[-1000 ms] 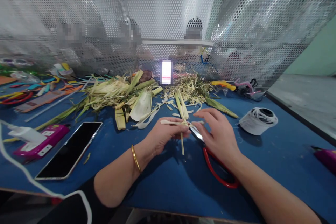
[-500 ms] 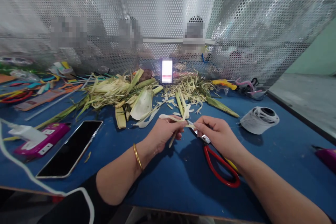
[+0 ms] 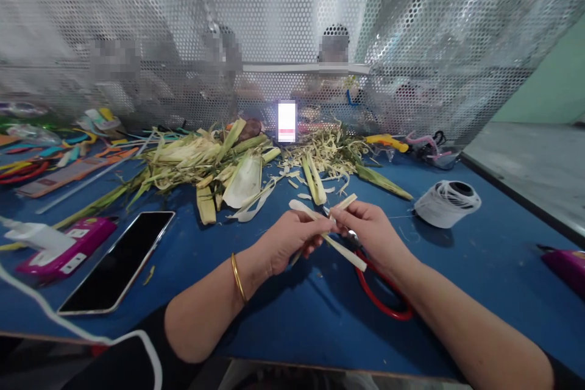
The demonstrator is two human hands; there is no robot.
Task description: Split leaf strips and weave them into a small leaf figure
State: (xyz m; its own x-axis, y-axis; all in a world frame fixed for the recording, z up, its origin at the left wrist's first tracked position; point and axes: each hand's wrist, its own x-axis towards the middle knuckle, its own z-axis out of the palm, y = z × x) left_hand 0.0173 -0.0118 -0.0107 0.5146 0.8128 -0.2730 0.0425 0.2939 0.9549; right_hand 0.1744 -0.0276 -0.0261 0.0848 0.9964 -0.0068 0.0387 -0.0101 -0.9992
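Observation:
Pale corn husk strips [image 3: 348, 253] cross between my two hands above the middle of the blue table. My left hand [image 3: 292, 236] is closed, pinching them between thumb and fingers, and one end sticks out past its knuckles. Fingertips of my right hand [image 3: 372, 226] are pinched on another end of the strips, close against the left fingertips. Beneath the right hand lies a pair of scissors [image 3: 381, 301] with red handles, its blades mostly hidden. Beyond the hands rest a split piece of green husk [image 3: 312, 180] and a broad white husk [image 3: 243, 186].
Corn husks [image 3: 187, 158] and shredded bits [image 3: 336, 149] are heaped along the perforated metal screen [image 3: 292, 18]. A spool of white thread [image 3: 444, 210] stands right. To the left lie a phone [image 3: 119, 263] and a purple power strip [image 3: 98, 241] with a white cable [image 3: 50, 303].
One husk strip has swung so its end now points down and right, toward the scissors' handles. The right fingers have drawn in against the left fingertips. The view has shifted slightly.

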